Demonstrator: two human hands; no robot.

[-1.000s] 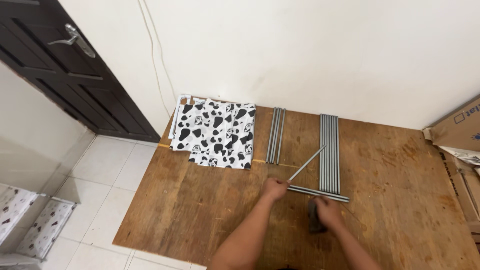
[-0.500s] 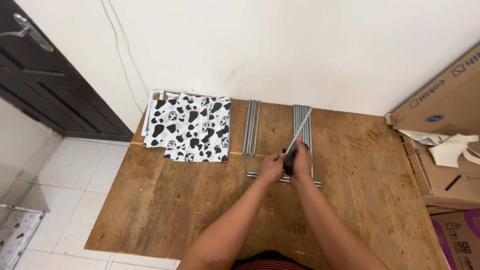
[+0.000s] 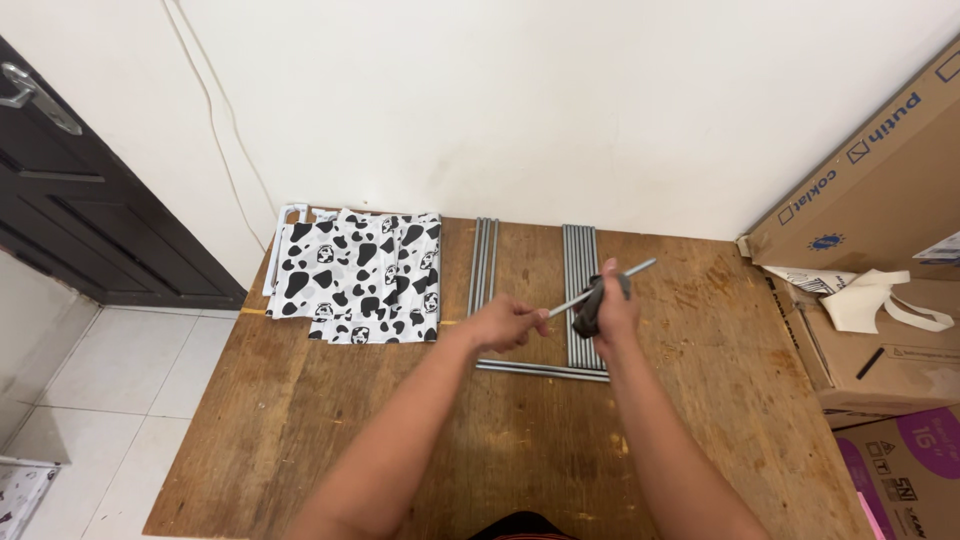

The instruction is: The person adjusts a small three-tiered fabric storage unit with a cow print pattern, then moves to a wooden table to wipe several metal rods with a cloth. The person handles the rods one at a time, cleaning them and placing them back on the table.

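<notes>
Left hand [image 3: 505,322] closed round the near end of a thin grey metal rod [image 3: 612,281], right hand [image 3: 606,306] closed round a dark connector piece [image 3: 590,310] at the rod's middle, both held just above the wooden board [image 3: 300,440] on the floor. Best done, by the look of it, with rod and connector kept in one line, pushed straight rather than twisted, left grip close to the joint to stop the rod flexing. Beneath the hands, two bundles of like rods [image 3: 581,270] lengthwise on the board and a short bundle [image 3: 540,370] crosswise, close enough to be knocked by a slipping elbow. At the board's far left, folded cow-print fabric [image 3: 360,275], black patches on white, touching the wall side. To the right, a large brown cardboard box [image 3: 870,190] leaning against the wall, printed lettering and a small blue round mark on its face; before it an open brown carton [image 3: 880,365] with crumpled white paper [image 3: 865,300] on top; at the lower right corner a purple package [image 3: 915,465] with white print. Far left, a dark door [image 3: 90,220] with a metal handle.
</notes>
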